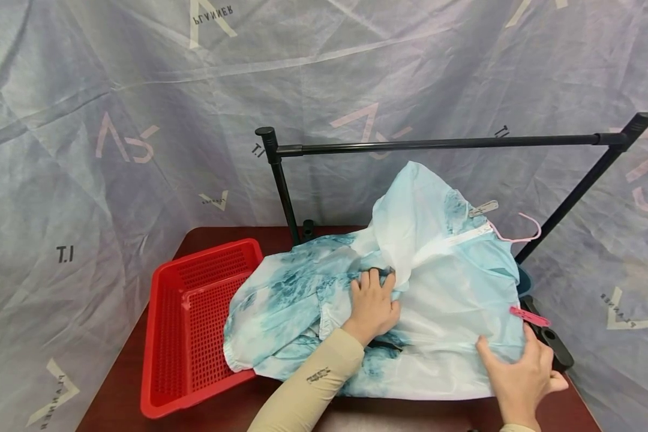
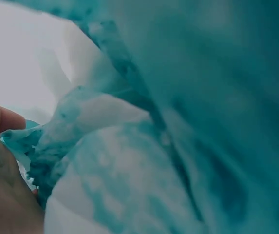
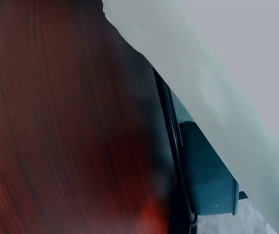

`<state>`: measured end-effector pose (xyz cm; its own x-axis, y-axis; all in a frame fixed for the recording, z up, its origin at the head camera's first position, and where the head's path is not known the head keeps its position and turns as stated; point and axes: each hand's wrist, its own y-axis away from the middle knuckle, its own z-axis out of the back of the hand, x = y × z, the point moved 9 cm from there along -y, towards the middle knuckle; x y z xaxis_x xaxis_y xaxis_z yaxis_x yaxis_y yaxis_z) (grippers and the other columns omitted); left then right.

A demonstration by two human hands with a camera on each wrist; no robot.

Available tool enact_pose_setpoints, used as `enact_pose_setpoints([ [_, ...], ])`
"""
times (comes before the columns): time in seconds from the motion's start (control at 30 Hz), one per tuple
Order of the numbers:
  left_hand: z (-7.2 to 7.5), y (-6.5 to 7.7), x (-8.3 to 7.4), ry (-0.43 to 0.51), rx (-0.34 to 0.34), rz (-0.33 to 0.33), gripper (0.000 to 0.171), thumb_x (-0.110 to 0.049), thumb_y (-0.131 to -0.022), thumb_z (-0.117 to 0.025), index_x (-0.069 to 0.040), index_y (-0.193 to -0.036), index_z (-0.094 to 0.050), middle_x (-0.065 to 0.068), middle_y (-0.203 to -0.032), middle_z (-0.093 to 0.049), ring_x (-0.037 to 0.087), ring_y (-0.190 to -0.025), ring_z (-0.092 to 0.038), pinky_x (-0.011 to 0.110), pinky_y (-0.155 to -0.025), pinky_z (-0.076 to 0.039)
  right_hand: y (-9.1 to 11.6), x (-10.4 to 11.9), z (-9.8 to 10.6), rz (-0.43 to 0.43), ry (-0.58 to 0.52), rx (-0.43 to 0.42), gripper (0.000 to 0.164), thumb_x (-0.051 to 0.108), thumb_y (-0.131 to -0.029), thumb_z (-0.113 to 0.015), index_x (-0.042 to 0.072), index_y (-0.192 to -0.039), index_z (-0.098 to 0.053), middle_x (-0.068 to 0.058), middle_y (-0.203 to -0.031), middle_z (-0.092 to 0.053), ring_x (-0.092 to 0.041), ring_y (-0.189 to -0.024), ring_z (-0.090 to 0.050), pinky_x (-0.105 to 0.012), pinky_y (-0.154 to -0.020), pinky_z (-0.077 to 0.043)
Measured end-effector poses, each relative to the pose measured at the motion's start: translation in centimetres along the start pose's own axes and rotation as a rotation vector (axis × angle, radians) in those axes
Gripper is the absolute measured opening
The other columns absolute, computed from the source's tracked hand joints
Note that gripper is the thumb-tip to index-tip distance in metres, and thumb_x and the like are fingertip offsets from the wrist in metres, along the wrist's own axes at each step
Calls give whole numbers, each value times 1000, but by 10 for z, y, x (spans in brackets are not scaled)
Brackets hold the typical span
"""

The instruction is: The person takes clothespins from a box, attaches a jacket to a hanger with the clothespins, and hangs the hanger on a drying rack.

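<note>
A blue-and-white tie-dyed hooded jacket point(image 1: 459, 288) lies spread over the table, its hood toward the rack. My left hand point(image 1: 372, 306) grips a fold near its middle, fingertips partly hidden in the cloth; the left wrist view shows bunched fabric point(image 2: 56, 146) at the fingers. At the jacket's lower right edge is my right hand point(image 1: 524, 375), thumb and forefinger spread wide apart. A pink clothespin point(image 1: 529, 316) is at the right edge just above that hand. A pale clothespin point(image 1: 483, 209) and a pink hanger's hook point(image 1: 534, 231) show near the collar.
A red plastic basket point(image 1: 200, 330) stands left, partly under a sleeve. The black rack's bar point(image 1: 437, 144) spans behind the jacket, with its base point(image 1: 553, 342) at right. A dark teal container point(image 3: 210, 175) sits beside the brown table point(image 3: 56, 122) surface, partly hidden by cloth.
</note>
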<state>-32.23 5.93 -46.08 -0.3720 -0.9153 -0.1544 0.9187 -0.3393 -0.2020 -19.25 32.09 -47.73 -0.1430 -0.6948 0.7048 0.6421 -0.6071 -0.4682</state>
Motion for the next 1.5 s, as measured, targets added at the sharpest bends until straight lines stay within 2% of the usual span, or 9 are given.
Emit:
enact_pose_setpoints([
  [0.23, -9, -1, -7, 13, 43, -14, 45, -34, -102, -39, -32, -147, -37, 9, -128, -39, 23, -101, -31, 35, -78, -21, -7, -10, 9, -18, -3, -37, 86, 25, -64, -82, -5, -138, -51, -32, -117, -48, -50, -107, -41, -61, -89, -9],
  [0.43, -12, 0, -11, 42, 13, -52, 47, -30, -101, -40, -30, -147, -38, 10, -128, -41, 24, -103, -34, 36, -79, -23, -13, -22, 13, -69, 15, -43, 89, 27, -63, -83, -2, -141, -50, -34, -119, -47, -53, -110, -40, -64, -95, -7],
  [0.57, -17, -1, -14, 77, 15, -64, 46, -29, -101, -40, -29, -146, -38, 10, -126, -40, 23, -99, -31, 35, -78, -21, -16, -30, 16, -103, 19, -49, 90, 28, -63, -84, -1, -141, -50, -35, -121, -46, -56, -110, -39, -64, -98, -6],
  [0.87, -24, -1, -17, 118, 60, -56, 47, -25, -100, -39, -27, -147, -39, 11, -130, -40, 24, -103, -33, 35, -78, -21, -23, -38, 22, -137, 21, -78, 89, 27, -64, -85, -1, -141, -50, -36, -122, -45, -60, -111, -36, -62, -100, 0],
  [1.03, -28, -1, -16, 118, 86, -42, 47, -27, -101, -39, -27, -148, -38, 11, -136, -39, 26, -112, -35, 37, -84, -26, -25, -39, 25, -145, 20, -88, 89, 28, -64, -85, 0, -141, -51, -36, -123, -45, -60, -113, -35, -61, -99, 0],
  [1.23, -30, -1, -14, 127, 94, -45, 47, -26, -102, -38, -27, -149, -37, 13, -137, -37, 28, -117, -35, 41, -89, -28, -28, -39, 28, -134, 17, -111, 87, 27, -64, -85, 0, -140, -51, -36, -124, -45, -57, -113, -35, -59, -98, -2],
  [1.5, -31, 0, -12, 112, 88, -31, 47, -28, -102, -36, -28, -149, -38, 12, -136, -38, 27, -116, -35, 42, -88, -29, -29, -44, 29, -161, 34, -110, 88, 27, -65, -84, 1, -141, -50, -36, -126, -44, -58, -119, -31, -61, -101, 1],
])
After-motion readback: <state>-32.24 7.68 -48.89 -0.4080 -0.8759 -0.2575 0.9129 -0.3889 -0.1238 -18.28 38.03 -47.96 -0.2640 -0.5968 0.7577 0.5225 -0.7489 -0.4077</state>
